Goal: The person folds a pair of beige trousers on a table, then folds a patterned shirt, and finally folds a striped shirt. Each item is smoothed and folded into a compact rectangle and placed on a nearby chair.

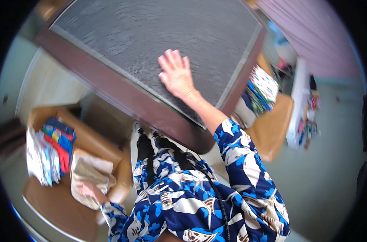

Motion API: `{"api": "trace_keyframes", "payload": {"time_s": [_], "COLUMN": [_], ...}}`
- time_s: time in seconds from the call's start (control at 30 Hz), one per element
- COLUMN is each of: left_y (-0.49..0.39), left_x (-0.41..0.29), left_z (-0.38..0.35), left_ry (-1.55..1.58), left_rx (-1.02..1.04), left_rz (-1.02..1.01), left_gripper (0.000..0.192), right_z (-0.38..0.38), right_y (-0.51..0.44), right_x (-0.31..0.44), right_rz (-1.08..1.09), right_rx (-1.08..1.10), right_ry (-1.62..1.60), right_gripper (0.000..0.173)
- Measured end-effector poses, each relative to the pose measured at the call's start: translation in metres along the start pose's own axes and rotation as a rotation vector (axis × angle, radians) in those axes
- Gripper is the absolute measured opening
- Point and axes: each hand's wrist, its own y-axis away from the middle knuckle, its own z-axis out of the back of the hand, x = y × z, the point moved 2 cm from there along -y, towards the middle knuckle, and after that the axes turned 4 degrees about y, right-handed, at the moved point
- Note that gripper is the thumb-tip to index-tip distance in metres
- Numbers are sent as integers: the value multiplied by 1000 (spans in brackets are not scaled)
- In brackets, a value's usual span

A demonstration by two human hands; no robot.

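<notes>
My right hand (176,73) is over the dark grey covered top of a table (135,39), palm down, with its fingers apart and nothing in it. Whether the palm presses on the surface is hard to tell. Low on the left, my left hand (86,188) rests against a folded beige cloth (85,171) on a tan armchair (53,199). That hand is blurred, and its grip on the cloth does not show clearly. Beside the beige cloth lie a stack of white and pale blue folded clothes (41,157) and a red and blue pile (61,145).
The table's brown rim (110,87) ends in a rounded corner close to my legs. Right of it, a second tan chair (271,127) bears folded fabrics (263,86). A white low shelf unit (297,106) with small items stands further right, below a pink curtain (316,36).
</notes>
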Motion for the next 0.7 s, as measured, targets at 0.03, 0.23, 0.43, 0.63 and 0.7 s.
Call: {"api": "trace_keyframes", "payload": {"time_s": [0.03, 0.23, 0.43, 0.63, 0.7], "left_y": [5, 6, 124, 275, 285], "left_x": [-4, -87, -242, -327, -335], "left_z": [-1, 77, 231, 281, 274], "left_ry": [85, 704, 1376, 1030, 844], "left_rx": [-121, -533, -52, -5, -64], "left_rz": [-15, -490, -1102, -1821, -1822], "left_gripper": [56, 49, 33, 33, 38], "right_z": [4, 31, 27, 23, 25], "right_y": [20, 122, 125, 110, 108], "right_x": [-7, -37, -30, -11, -10], "right_rz": [37, -86, -142, -142, -133], "right_rx": [11, 178, 73, -8, -71], "right_ry": [-22, -92, -108, -168, -221], "right_gripper": [55, 61, 59, 55, 52]}}
